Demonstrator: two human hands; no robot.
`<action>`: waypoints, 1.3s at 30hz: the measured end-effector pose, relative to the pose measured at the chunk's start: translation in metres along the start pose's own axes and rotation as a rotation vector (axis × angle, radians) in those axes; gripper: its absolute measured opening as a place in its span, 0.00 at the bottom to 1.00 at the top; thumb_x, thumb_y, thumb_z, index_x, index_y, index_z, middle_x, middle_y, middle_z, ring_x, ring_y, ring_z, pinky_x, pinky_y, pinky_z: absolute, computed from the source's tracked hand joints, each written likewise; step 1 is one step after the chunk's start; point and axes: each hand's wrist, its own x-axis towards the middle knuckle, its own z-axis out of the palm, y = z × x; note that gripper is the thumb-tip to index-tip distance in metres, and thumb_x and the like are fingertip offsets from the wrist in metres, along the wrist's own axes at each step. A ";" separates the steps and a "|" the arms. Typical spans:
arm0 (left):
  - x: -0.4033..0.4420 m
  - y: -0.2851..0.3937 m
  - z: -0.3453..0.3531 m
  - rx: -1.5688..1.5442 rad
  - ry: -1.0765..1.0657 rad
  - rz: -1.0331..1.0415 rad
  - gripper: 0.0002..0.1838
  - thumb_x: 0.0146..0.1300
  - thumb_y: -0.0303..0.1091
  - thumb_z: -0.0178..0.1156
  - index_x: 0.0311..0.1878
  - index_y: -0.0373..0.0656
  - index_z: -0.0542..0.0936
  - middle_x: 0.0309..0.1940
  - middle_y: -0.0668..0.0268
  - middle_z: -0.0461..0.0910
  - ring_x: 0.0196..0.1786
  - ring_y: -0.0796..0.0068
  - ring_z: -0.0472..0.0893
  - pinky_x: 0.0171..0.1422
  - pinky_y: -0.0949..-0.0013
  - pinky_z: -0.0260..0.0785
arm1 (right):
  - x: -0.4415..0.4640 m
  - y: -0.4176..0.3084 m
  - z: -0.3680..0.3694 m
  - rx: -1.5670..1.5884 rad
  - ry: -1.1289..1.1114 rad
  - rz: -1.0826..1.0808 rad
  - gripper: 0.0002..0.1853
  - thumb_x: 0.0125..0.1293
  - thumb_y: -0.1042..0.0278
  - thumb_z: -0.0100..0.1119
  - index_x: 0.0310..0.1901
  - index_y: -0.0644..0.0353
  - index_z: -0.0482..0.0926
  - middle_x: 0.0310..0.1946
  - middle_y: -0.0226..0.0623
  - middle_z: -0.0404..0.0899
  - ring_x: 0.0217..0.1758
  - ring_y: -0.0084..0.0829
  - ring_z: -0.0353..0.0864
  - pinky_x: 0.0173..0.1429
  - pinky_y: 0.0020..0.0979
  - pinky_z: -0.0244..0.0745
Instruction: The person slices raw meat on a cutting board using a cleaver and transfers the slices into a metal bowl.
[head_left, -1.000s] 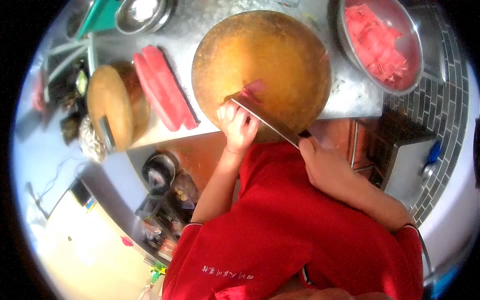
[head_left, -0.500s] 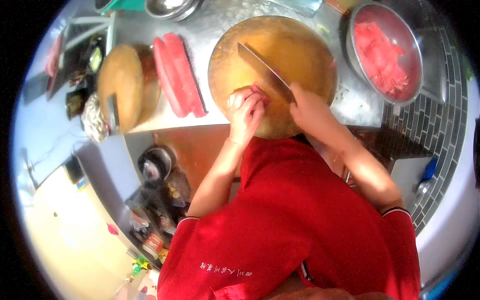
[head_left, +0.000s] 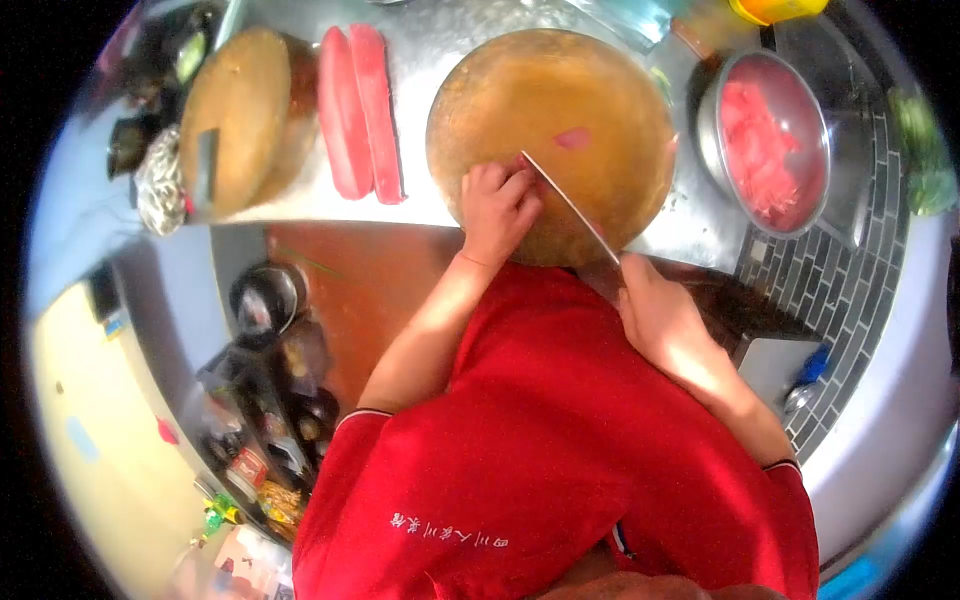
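Left hand [head_left: 500,208] is curled tight over mostly hidden meat [head_left: 519,161], likely steadying it beside the knife [head_left: 572,208]. Right hand [head_left: 660,308] is closed round the handle, presumably for control. Slice [head_left: 572,138] lies beyond left hand, on board [head_left: 600,85].

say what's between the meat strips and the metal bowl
Head view: the round board, with the left hand and knife over it, lies between the meat strips and the metal bowl.

The head camera is looking steeply down past the red shirt [head_left: 540,400]. It is facing a nearby round board [head_left: 560,85].
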 end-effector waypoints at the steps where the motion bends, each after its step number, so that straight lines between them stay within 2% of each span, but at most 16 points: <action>1: 0.000 -0.001 0.001 0.007 0.005 0.003 0.14 0.52 0.28 0.69 0.45 0.45 0.86 0.42 0.62 0.79 0.49 0.54 0.77 0.54 0.53 0.68 | 0.007 -0.001 0.000 -0.013 -0.033 0.019 0.09 0.71 0.77 0.50 0.49 0.67 0.66 0.42 0.66 0.79 0.39 0.68 0.83 0.42 0.60 0.78; 3: -0.003 -0.003 0.003 0.017 0.020 0.004 0.14 0.52 0.29 0.69 0.44 0.46 0.86 0.43 0.64 0.80 0.49 0.56 0.77 0.53 0.55 0.67 | 0.036 0.000 0.007 -0.032 -0.099 0.059 0.08 0.71 0.77 0.50 0.49 0.67 0.66 0.40 0.66 0.79 0.40 0.69 0.82 0.43 0.61 0.77; 5: -0.003 -0.006 0.006 0.025 0.050 0.012 0.13 0.52 0.30 0.69 0.42 0.48 0.86 0.45 0.67 0.83 0.49 0.59 0.78 0.52 0.56 0.67 | 0.090 -0.005 0.022 -0.008 -0.046 0.022 0.09 0.71 0.76 0.51 0.48 0.69 0.66 0.34 0.66 0.81 0.40 0.68 0.83 0.44 0.63 0.76; 8: -0.005 -0.008 0.006 -0.025 0.049 -0.021 0.13 0.54 0.29 0.69 0.45 0.46 0.86 0.42 0.63 0.80 0.48 0.56 0.77 0.54 0.54 0.67 | 0.118 0.015 0.032 -0.018 0.062 -0.058 0.09 0.70 0.75 0.52 0.47 0.68 0.68 0.32 0.66 0.82 0.40 0.67 0.84 0.44 0.61 0.77; 10: -0.012 -0.006 0.003 -0.058 0.045 -0.039 0.13 0.55 0.30 0.69 0.45 0.46 0.86 0.43 0.63 0.81 0.49 0.56 0.78 0.55 0.54 0.67 | 0.111 0.017 0.030 0.017 0.138 -0.093 0.10 0.68 0.77 0.53 0.47 0.68 0.67 0.31 0.65 0.81 0.39 0.67 0.83 0.43 0.60 0.78; 13: -0.004 -0.010 0.003 -0.045 0.042 -0.030 0.13 0.55 0.30 0.69 0.46 0.46 0.86 0.44 0.64 0.82 0.50 0.56 0.78 0.55 0.55 0.67 | 0.090 0.000 0.019 -0.047 0.031 -0.042 0.11 0.70 0.76 0.54 0.50 0.66 0.67 0.34 0.66 0.80 0.42 0.70 0.80 0.43 0.61 0.74; 16: -0.004 -0.005 -0.001 -0.033 0.032 -0.032 0.14 0.54 0.30 0.69 0.46 0.46 0.86 0.46 0.64 0.82 0.50 0.56 0.78 0.55 0.55 0.67 | 0.049 -0.025 -0.008 -0.073 -0.077 0.027 0.13 0.66 0.80 0.54 0.48 0.68 0.64 0.37 0.68 0.80 0.39 0.69 0.82 0.44 0.62 0.77; 19: -0.007 -0.007 0.003 -0.012 0.033 -0.034 0.15 0.54 0.30 0.69 0.47 0.46 0.85 0.46 0.64 0.82 0.50 0.56 0.78 0.54 0.54 0.68 | 0.019 -0.024 -0.016 0.022 -0.068 0.049 0.12 0.66 0.80 0.54 0.48 0.66 0.64 0.40 0.70 0.79 0.40 0.70 0.81 0.45 0.63 0.76; 20: -0.008 -0.010 0.005 0.001 0.030 -0.033 0.15 0.54 0.30 0.69 0.47 0.46 0.85 0.46 0.64 0.82 0.50 0.55 0.79 0.53 0.54 0.68 | 0.020 -0.023 -0.016 -0.019 -0.098 0.076 0.11 0.67 0.80 0.52 0.48 0.67 0.64 0.40 0.70 0.79 0.40 0.70 0.81 0.46 0.63 0.76; 25: -0.007 -0.010 0.004 -0.035 0.060 -0.045 0.15 0.54 0.28 0.69 0.47 0.46 0.85 0.47 0.63 0.83 0.50 0.55 0.79 0.54 0.54 0.69 | 0.123 -0.002 0.042 0.005 0.104 -0.060 0.11 0.67 0.78 0.52 0.49 0.67 0.67 0.34 0.69 0.80 0.42 0.69 0.82 0.47 0.62 0.77; 27: -0.002 -0.016 0.002 -0.069 0.074 -0.028 0.14 0.54 0.29 0.69 0.46 0.46 0.85 0.47 0.63 0.83 0.49 0.55 0.79 0.54 0.54 0.69 | 0.135 -0.001 0.038 -0.005 0.109 -0.046 0.12 0.66 0.77 0.53 0.49 0.67 0.67 0.32 0.68 0.81 0.41 0.69 0.82 0.47 0.61 0.76; 29: -0.007 -0.020 -0.001 -0.140 0.063 0.005 0.11 0.55 0.30 0.70 0.43 0.48 0.85 0.47 0.65 0.83 0.48 0.57 0.78 0.53 0.55 0.69 | 0.134 0.005 0.037 0.004 0.130 -0.048 0.12 0.66 0.76 0.54 0.49 0.67 0.68 0.31 0.67 0.81 0.41 0.68 0.82 0.47 0.61 0.76; 32: -0.003 -0.029 -0.005 -0.169 0.005 0.049 0.11 0.55 0.30 0.70 0.43 0.49 0.86 0.47 0.65 0.82 0.48 0.56 0.78 0.54 0.54 0.69 | 0.139 0.022 0.034 0.013 0.248 -0.164 0.13 0.65 0.76 0.55 0.50 0.66 0.68 0.34 0.66 0.82 0.42 0.68 0.82 0.47 0.61 0.77; 39: -0.003 -0.024 0.001 -0.100 0.046 0.050 0.12 0.53 0.29 0.70 0.43 0.48 0.85 0.45 0.64 0.81 0.48 0.56 0.78 0.53 0.54 0.70 | 0.086 -0.009 0.009 -0.086 0.145 -0.053 0.12 0.67 0.77 0.52 0.50 0.65 0.66 0.37 0.64 0.81 0.44 0.67 0.82 0.48 0.63 0.76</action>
